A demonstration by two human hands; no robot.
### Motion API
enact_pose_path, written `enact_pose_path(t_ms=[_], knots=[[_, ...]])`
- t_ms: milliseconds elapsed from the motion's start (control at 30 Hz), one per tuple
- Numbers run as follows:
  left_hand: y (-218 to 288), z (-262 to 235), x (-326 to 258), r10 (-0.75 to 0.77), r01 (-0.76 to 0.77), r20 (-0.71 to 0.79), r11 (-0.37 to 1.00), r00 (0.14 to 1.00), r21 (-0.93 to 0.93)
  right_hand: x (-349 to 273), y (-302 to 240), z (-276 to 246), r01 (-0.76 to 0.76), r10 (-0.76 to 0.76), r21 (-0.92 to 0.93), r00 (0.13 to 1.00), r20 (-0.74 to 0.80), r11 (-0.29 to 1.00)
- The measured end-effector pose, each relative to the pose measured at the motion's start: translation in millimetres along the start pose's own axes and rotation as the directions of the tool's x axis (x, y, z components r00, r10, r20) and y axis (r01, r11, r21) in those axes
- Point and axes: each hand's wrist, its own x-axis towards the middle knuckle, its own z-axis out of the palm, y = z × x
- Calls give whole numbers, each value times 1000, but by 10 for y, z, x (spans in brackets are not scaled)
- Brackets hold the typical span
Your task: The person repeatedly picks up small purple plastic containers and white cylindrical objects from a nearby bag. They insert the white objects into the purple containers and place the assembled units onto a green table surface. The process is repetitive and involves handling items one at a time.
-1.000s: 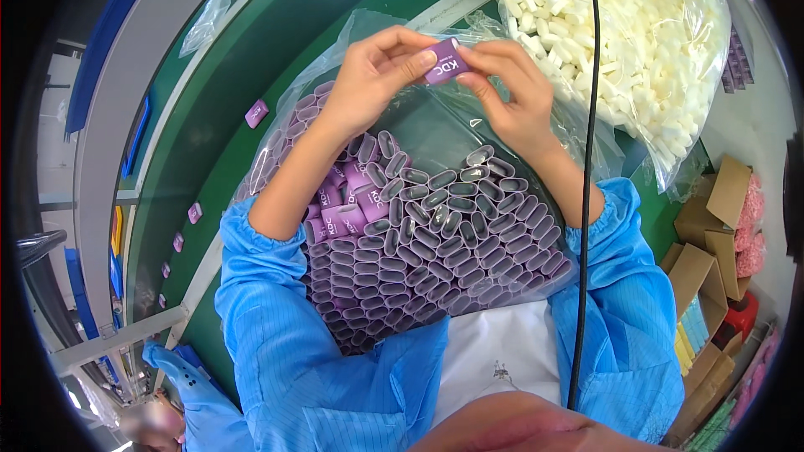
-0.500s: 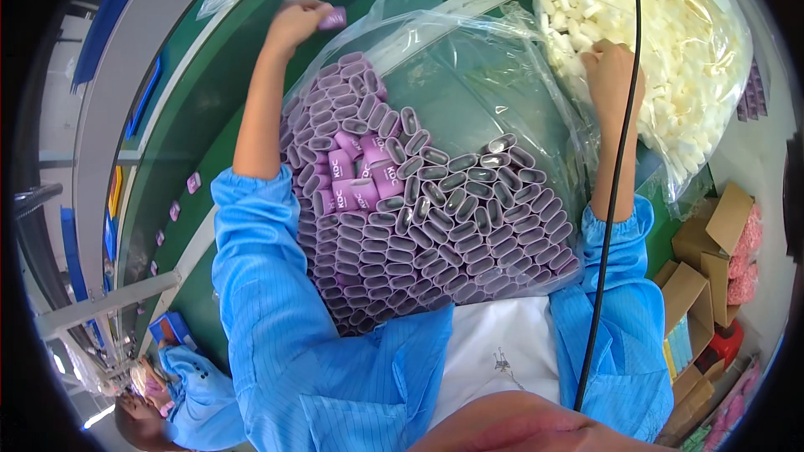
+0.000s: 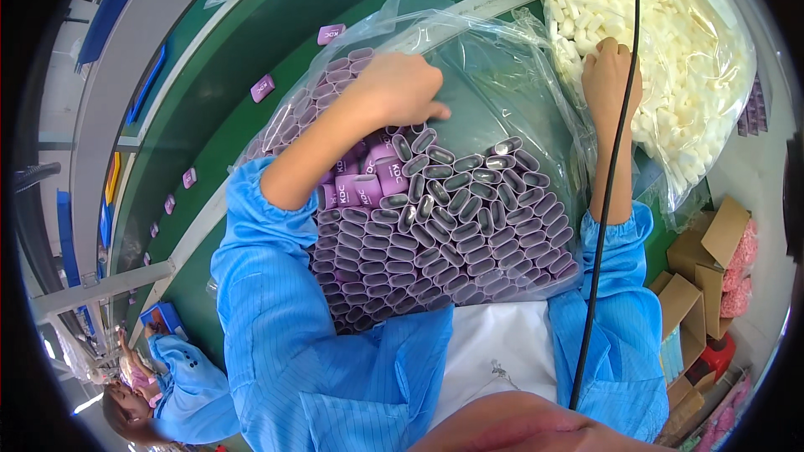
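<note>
Many white pieces (image 3: 682, 84) in clear bag (image 3: 677, 202).

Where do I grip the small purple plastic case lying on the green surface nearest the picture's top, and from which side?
Probably from above, pinching the purple plastic case by its near and far edges: it lies broad face up on the green surface, wider sideways, nothing over it.

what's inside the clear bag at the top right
Inside the clear bag is a pile of small cream pieces, with the right hand at its left side. Whatever lies beneath the top layer or under the hand is covered.
</note>
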Motion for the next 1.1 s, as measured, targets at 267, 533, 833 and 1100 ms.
enact_pose_path(t_ms=[267,533,833,1100], knots=[[-111,128,202,45,-239,-382,845,923,-478,-5,-269,-229,74,-7,692,995,-99,718],[65,192,330,-155,-482,-620,496,769,-722,-193,-644,-175,-105,-168,987,978,125,121],[133,227,275,-46,-559,-771,660,636,-501,-220,-640,-193,-308,-207,945,937,282,-106],[162,235,280,-205,-558,-581,163,787,-814,-190,-630,-267,287,-228,945,941,-249,154]])
